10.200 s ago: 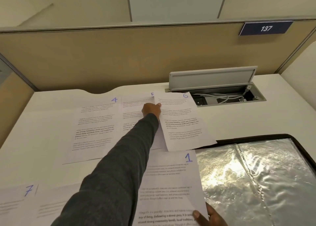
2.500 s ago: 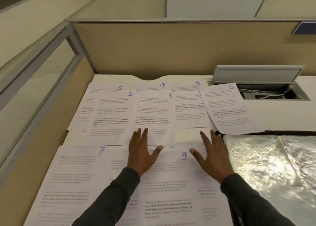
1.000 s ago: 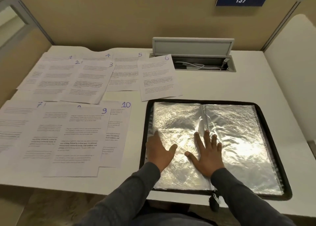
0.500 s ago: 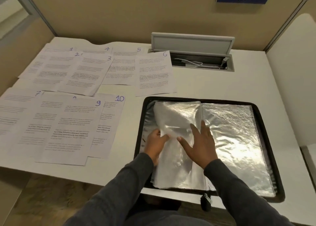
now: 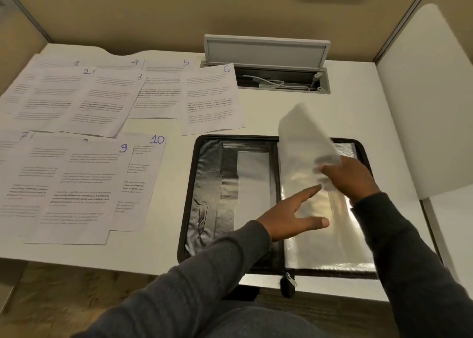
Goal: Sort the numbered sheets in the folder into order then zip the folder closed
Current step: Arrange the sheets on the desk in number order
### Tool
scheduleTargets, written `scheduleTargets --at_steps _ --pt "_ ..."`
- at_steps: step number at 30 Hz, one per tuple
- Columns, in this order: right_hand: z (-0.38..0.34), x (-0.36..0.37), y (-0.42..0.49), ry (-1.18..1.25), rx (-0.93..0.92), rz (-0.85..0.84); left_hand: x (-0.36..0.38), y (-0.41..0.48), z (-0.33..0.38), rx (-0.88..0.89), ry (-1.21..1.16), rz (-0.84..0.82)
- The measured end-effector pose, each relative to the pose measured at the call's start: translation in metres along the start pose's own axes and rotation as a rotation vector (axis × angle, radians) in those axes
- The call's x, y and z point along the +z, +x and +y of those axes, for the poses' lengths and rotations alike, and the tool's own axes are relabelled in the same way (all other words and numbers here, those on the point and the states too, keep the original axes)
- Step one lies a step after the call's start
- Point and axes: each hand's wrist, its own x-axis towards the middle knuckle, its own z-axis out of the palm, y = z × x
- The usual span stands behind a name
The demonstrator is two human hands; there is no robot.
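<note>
The black zip folder (image 5: 189,184) lies open on the desk's front right part. My right hand (image 5: 348,176) grips a bunch of clear plastic sleeves (image 5: 304,138), lifted and turned over toward the right half. My left hand (image 5: 289,217) hovers open over the folder's spine, fingers spread. The left inner cover, dark with a pocket (image 5: 252,181), is bare. Numbered sheets lie spread on the left: sheets 1 to 6 (image 5: 210,99) in a far row, sheets 7 to 10 (image 5: 84,184) in a near row, overlapping. The zip pull (image 5: 290,281) hangs at the front edge.
An open cable hatch (image 5: 279,81) with its lid up sits at the back of the desk. Beige partition walls close the back and left; a white panel (image 5: 422,94) stands at the right. The folder overhangs the desk's front edge slightly.
The sleeves that lay on the left half have been flipped over to the right by my right hand. The left inner cover now shows. My left hand has let go of them.
</note>
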Motion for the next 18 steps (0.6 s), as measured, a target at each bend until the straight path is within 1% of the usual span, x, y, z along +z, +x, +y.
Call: scheduleTargets --at_steps 2,4,6,9,11,13,15,18 --pt "0.015 -0.013 0.004 -0.011 0.055 0.038 0.004 0.008 -0.011 -0.009 0.214 -0.005" --pt "0.033 -0.022 0.008 -0.008 0.125 0.075 0.007 0.015 -0.027 0.019 0.461 -0.028" --pt "0.052 -0.028 0.011 -0.012 0.190 0.124 0.011 0.020 -0.040 0.053 0.609 -0.072" --pt "0.075 -0.030 0.012 -0.152 0.234 0.273 0.017 0.022 -0.049 0.129 0.640 -0.100" --pt "0.084 -0.026 0.010 -0.192 0.245 0.334 0.019 0.022 -0.053 0.159 0.610 -0.063" --pt "0.089 -0.020 0.010 -0.261 0.206 0.382 0.016 0.021 -0.060 0.162 0.600 0.005" --pt "0.090 -0.008 0.015 -0.348 0.132 0.392 0.003 0.016 -0.067 0.157 0.606 0.071" --pt "0.074 0.023 0.024 -0.398 -0.011 0.316 -0.031 0.004 -0.078 0.140 0.618 0.185"
